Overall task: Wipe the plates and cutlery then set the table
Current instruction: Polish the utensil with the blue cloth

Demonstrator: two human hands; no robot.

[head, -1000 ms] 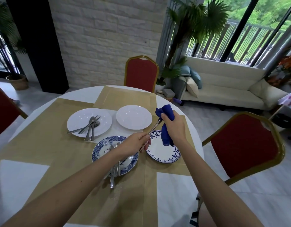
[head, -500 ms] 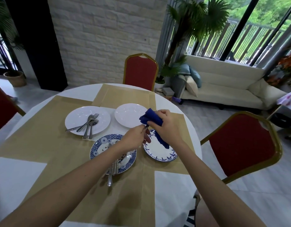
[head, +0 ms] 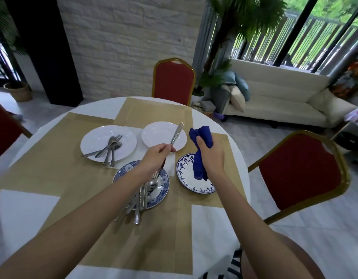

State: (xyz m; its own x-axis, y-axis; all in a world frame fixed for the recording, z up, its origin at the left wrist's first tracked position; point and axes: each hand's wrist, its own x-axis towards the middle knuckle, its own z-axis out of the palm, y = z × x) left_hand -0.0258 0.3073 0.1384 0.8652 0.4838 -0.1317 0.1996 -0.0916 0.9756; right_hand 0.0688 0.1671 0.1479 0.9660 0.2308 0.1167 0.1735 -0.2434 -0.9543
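Cutlery lies split between two plates on the round table (head: 23, 214): a fork and spoons (head: 110, 148) cross on the large white plate (head: 93, 146), and a heap of pieces (head: 142, 198) spills over the near rim of the blue patterned plate (head: 164, 184). The left hand (head: 156, 156) pinches one metal piece (head: 175, 134) between thumb and curled fingers. Its patterned handle points up and away over the small white plate (head: 154, 135), and its lower end is hidden behind the hand. The right hand (head: 210, 158) is fisted round a bunched blue cloth (head: 202, 135), just right of that piece and apart from it. The cloth's tail hangs over the blue-rimmed plate (head: 186, 178); whether it touches the plate I cannot tell. Tan mats (head: 53, 168) lie under the plates, and a red chair (head: 174, 81) stands at the far side.
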